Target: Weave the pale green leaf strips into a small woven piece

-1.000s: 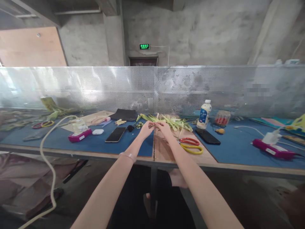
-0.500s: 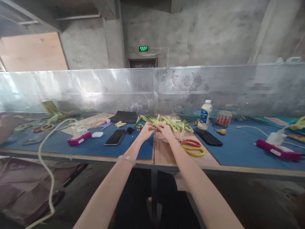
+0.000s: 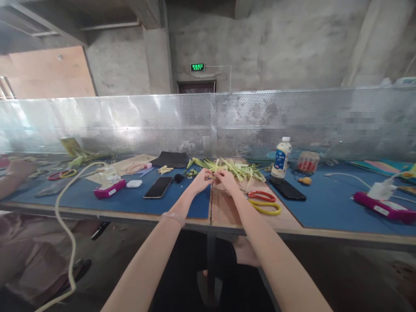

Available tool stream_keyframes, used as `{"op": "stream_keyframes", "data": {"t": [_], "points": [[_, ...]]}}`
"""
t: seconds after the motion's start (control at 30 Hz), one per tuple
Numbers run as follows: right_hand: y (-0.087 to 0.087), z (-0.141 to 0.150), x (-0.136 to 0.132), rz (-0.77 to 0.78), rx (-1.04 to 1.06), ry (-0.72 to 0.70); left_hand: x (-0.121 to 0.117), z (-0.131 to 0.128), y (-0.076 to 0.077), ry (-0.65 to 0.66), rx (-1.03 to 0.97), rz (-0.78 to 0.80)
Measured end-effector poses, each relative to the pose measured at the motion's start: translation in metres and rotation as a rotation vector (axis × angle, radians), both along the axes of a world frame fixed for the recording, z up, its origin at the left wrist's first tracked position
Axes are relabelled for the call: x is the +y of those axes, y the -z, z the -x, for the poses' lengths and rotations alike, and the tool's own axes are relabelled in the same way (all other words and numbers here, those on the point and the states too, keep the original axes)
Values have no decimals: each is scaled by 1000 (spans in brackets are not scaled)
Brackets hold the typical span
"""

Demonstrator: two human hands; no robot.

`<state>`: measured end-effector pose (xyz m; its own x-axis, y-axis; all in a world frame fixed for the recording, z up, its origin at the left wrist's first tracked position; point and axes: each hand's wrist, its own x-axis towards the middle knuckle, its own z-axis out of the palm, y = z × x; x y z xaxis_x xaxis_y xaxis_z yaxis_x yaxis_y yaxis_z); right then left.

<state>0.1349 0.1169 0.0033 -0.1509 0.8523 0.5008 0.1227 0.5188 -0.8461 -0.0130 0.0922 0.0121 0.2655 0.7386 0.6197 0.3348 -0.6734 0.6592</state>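
Over the middle of the table, my left hand [image 3: 202,181] and my right hand [image 3: 225,179] meet with fingers pinched together. Something small and thin seems to be between their fingertips, too hidden to make out. Just behind them spreads a heap of pale green leaf strips [image 3: 242,170]. To the right of my right forearm lie scissors with one red and one yellow handle loop [image 3: 264,206]; their blades are hidden.
Left of my hands are a black phone [image 3: 158,187], a white case [image 3: 134,184] and a purple power strip [image 3: 110,190]. At right stand a milk bottle [image 3: 281,158] and another phone [image 3: 287,189]. A co-worker's hand [image 3: 22,168] shows at far left.
My hands stay together, with small shifts of the fingers. The view has moved slightly. The co-worker's arm and legs at far left have changed position.
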Motion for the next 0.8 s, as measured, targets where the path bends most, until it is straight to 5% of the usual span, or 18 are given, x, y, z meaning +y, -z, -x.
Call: {"op": "stream_keyframes", "data": {"t": [0.57,0.8], "points": [[-4,5,-5,-267,-273,304,11,-5,5,-69,-166,187],[-3,4,-2,-281,-285,292,5,-6,3,-59,-170,179]]}}
